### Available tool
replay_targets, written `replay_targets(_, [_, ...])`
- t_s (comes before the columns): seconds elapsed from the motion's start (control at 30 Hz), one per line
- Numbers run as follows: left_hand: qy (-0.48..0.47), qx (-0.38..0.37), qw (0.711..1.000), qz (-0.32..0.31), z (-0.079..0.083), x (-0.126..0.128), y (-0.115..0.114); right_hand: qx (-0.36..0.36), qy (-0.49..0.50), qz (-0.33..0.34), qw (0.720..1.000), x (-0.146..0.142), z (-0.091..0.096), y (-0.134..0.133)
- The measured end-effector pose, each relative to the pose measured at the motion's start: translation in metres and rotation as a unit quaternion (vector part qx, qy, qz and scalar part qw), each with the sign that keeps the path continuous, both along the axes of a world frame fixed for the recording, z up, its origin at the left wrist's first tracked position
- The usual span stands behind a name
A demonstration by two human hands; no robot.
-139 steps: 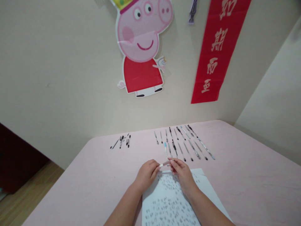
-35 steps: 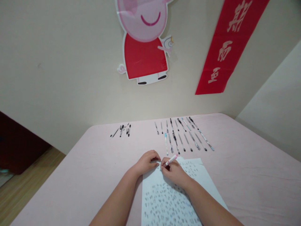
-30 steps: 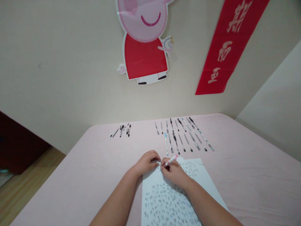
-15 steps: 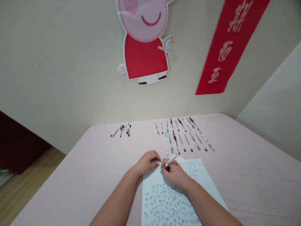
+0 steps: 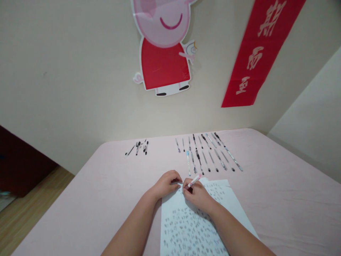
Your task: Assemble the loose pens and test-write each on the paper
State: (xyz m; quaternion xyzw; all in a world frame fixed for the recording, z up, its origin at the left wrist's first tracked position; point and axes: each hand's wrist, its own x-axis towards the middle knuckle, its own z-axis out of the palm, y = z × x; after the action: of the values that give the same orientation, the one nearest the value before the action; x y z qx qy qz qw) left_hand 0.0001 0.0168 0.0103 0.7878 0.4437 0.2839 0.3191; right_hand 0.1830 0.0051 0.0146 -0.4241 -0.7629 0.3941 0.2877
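Observation:
My right hand (image 5: 196, 193) is closed around a white pen with a pink end (image 5: 194, 181), its tip side pointing down at the paper; the tip itself is hidden by my fingers. Beneath both hands lies a sheet of paper (image 5: 191, 231) covered with rows of dark handwriting. With fingers curled, my left hand (image 5: 167, 184) grips the paper's top left edge, close beside my right fingertips. Part of the upper lines is covered by my right hand and forearm.
Beyond the paper, several pens (image 5: 198, 158) lie in two rows on the pink tabletop (image 5: 119, 188). A smaller group of black pens (image 5: 137, 147) is at the back left. The wall behind bears a cartoon pig cutout (image 5: 165, 64) and a red banner (image 5: 253, 67).
My right hand and the pen have shifted very slightly to the right. My left hand and the paper look the same.

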Motion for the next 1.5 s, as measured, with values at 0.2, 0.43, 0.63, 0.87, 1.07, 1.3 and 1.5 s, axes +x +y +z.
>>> replay_targets(0.2, [0.005, -0.003, 1.0, -0.003, -0.001, -0.001, 0.0, -0.006, 0.003, 0.007, 1.0, 0.0, -0.004, 0.001])
replay_targets(0.43, [0.0, -0.004, 1.0, -0.003, -0.001, -0.001, 0.0, 0.016, -0.006, 0.003, 1.0, 0.0, -0.008, 0.002])
replay_targets(0.63, [-0.001, -0.003, 1.0, -0.002, -0.001, -0.001, 0.0, 0.006, -0.004, 0.011, 1.0, 0.0, -0.005, 0.001])
replay_targets(0.87, [-0.004, -0.008, 1.0, -0.002, 0.002, -0.001, -0.001, -0.028, 0.035, -0.02, 0.999, 0.0, -0.011, 0.004])
replay_targets(1.07, [-0.025, -0.019, 0.999, 0.017, 0.0, -0.001, 0.0, -0.043, 0.096, -0.015, 0.994, 0.0, -0.011, 0.006])
replay_targets(1.3, [-0.126, -0.05, 0.981, 0.141, -0.006, -0.002, 0.001, -0.007, 0.093, -0.072, 0.993, 0.002, -0.007, 0.007])
replay_targets(1.5, [-0.139, -0.029, 0.975, 0.168, -0.003, 0.002, -0.002, 0.003, 0.159, -0.057, 0.986, 0.003, -0.015, 0.01])
